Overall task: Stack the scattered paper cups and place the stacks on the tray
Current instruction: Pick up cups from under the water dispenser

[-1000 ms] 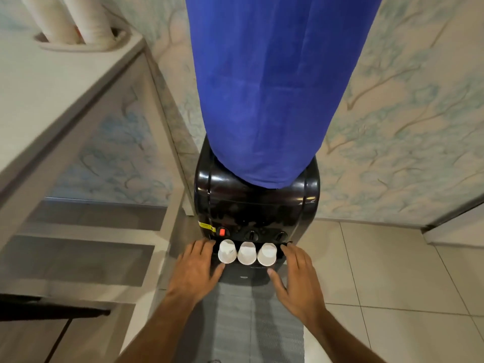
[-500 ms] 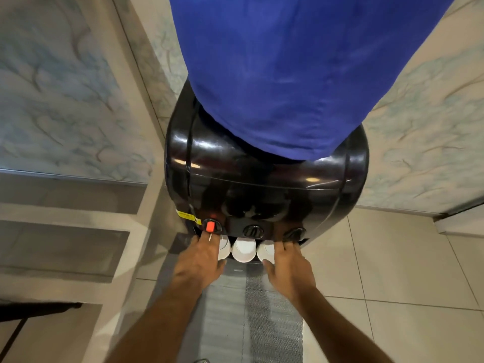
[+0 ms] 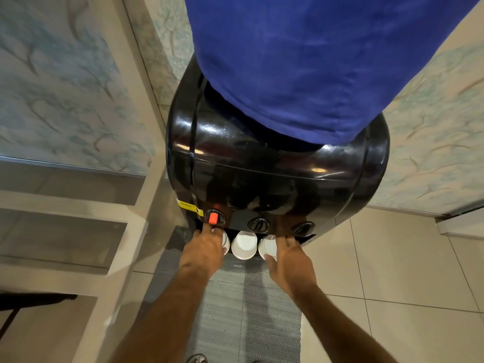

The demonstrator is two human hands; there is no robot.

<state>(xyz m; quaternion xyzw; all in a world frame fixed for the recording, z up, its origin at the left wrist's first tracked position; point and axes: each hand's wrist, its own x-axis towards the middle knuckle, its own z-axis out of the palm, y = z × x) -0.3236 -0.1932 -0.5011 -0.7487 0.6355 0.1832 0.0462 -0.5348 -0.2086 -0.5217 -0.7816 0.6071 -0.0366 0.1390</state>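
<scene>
Cups stand in a row under the water cooler point(image 3: 275, 184): left hand point(image 3: 203, 251) curls round the left cup point(image 3: 225, 242), right hand point(image 3: 290, 260) pinches the right cup point(image 3: 267, 247), middle cup point(image 3: 244, 244) between them; lifting and nesting likely follows.

1. Middle paper cup point(image 3: 244, 244): white, upright, mouth open upward, fully visible.
2. Left paper cup point(image 3: 225, 242): white, upright, just beside the middle one, mostly hidden.
3. Right paper cup point(image 3: 267, 247): white, upright, beside the middle one, partly covered.
</scene>
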